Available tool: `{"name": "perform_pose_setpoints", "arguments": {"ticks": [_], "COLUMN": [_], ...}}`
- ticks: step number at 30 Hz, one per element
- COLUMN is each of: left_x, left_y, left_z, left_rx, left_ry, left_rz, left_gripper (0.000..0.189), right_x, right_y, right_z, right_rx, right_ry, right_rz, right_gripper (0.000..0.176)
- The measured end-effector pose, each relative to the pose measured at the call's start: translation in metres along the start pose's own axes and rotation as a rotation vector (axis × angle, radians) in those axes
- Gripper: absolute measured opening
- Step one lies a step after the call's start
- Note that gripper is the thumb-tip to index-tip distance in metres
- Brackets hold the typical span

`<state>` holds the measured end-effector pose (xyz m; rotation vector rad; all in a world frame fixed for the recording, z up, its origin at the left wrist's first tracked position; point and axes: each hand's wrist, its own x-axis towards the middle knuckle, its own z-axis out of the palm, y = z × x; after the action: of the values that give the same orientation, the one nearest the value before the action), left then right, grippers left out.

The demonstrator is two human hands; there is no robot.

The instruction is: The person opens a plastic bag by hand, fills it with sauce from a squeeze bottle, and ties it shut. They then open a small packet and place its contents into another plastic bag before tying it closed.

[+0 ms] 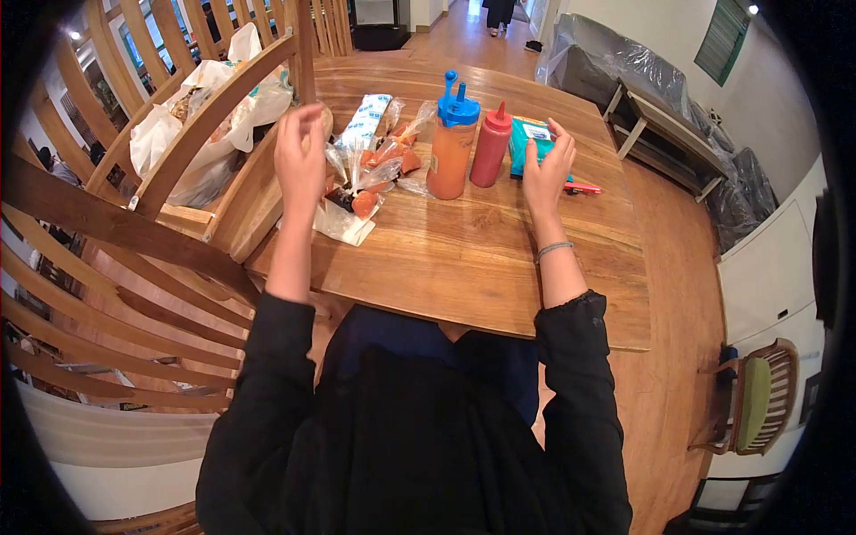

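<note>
One left hand (pixel 300 159) near plastic bags (pixel 379 171), one right hand (pixel 547 171) by teal packet (pixel 519 143): both loosely open, grasping nothing. Red bottle (pixel 490 152), orange bottle (pixel 450 153) between; bare wood from them to table (pixel 464 267)'s near edge.

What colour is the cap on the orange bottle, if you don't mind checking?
The cap is blue, seen best in the head view.

I wear a loose black top (pixel 401 446), its sleeves creased and ending partway down my forearms. The right cuff (pixel 573 305) has a gathered, ruffled edge; the left cuff (pixel 283 306) looks plainer. A thin greyish band (pixel 555 249) circles my right wrist. Dark blue cloth (pixel 392 332) covers my legs.
</note>
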<state>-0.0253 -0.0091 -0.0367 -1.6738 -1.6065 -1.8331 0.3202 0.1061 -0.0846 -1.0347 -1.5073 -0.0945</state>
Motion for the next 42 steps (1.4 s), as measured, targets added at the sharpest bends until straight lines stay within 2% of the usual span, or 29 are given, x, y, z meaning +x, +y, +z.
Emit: {"name": "perform_pose_setpoints", "arguments": {"ticks": [2,5,8,12,16,23,33,42], "left_x": [0.033,0.053,0.035,0.034,0.027,0.02,0.016,0.018], "left_y": [-0.013,-0.057,-0.111,-0.108,-0.111,-0.113,-0.111,-0.108], "left_z": [0.011,0.036,0.059,0.059,0.058,0.056,0.059,0.06], "left_rx": [0.013,0.381,0.516,0.482,0.619,0.701,0.749,0.786], "left_ry": [-0.09,-0.318,-0.359,-0.476,-0.537,-0.487,-0.544,-0.531], "left_rz": [-0.064,-0.085,-0.026,0.001,0.005,0.125,0.102,0.076], "left_gripper": [0.02,0.02,0.018,0.019,0.019,0.02,0.032,0.015], "right_x": [0.0,-0.001,-0.002,-0.003,-0.005,-0.007,-0.008,-0.01], "right_y": [0.001,0.0,0.007,0.005,0.001,0.002,-0.001,0.001], "right_z": [0.0,-0.001,0.0,0.001,0.003,0.006,0.005,0.007], "right_rx": [-0.014,-0.018,-0.033,-0.017,-0.012,-0.034,0.018,0.045], "right_ry": [-0.007,-0.006,0.002,0.0,-0.02,-0.032,-0.068,-0.071], "right_rz": [0.015,0.028,-0.004,-0.022,-0.014,0.005,0.058,0.048], "right_gripper": [0.046,0.046,0.046,0.044,0.043,0.043,0.041,0.038]}}
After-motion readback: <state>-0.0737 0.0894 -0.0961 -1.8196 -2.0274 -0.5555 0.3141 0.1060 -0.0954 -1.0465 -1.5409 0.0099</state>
